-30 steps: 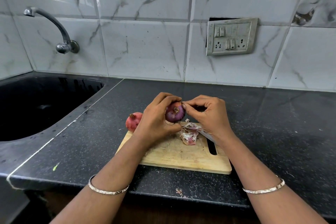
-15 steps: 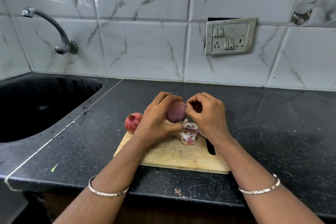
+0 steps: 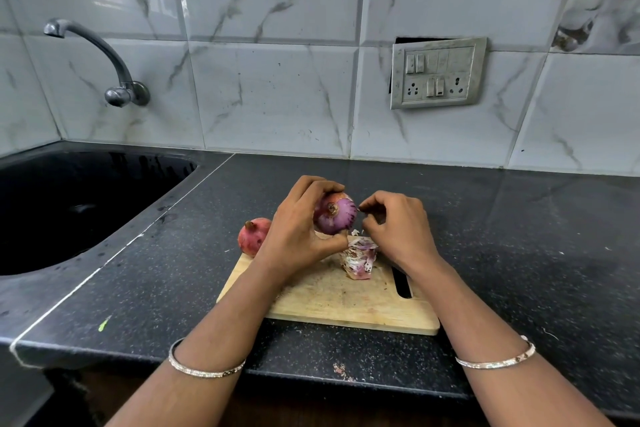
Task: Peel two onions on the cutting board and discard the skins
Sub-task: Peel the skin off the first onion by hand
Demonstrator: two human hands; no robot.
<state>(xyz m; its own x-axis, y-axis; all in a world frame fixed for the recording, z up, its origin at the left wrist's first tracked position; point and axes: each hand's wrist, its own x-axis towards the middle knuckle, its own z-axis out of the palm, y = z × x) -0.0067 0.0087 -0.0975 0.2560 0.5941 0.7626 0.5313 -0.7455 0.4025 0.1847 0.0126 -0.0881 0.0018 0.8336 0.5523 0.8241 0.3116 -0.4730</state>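
Observation:
My left hand (image 3: 298, 232) grips a purple, partly peeled onion (image 3: 336, 213) above the wooden cutting board (image 3: 332, 298), root end facing me. Just right of the onion, my right hand (image 3: 398, 225) has its fingertips pinched together; a thin scrap of skin seems to sit between them, but I cannot tell for sure. A heap of peeled skins (image 3: 358, 258) lies on the board beneath the onion. The second onion (image 3: 252, 236), reddish with its skin on, rests at the board's far left corner, half hidden by my left hand.
A black sink (image 3: 69, 204) with a steel tap (image 3: 114, 73) lies to the left in the dark granite counter (image 3: 519, 253). A switch plate (image 3: 438, 74) hangs on the tiled wall. Small skin scraps (image 3: 341, 369) lie near the counter's front edge.
My left hand has turned the onion so its root end faces me. My right hand has drawn slightly away to the right of the onion, fingertips still pinched.

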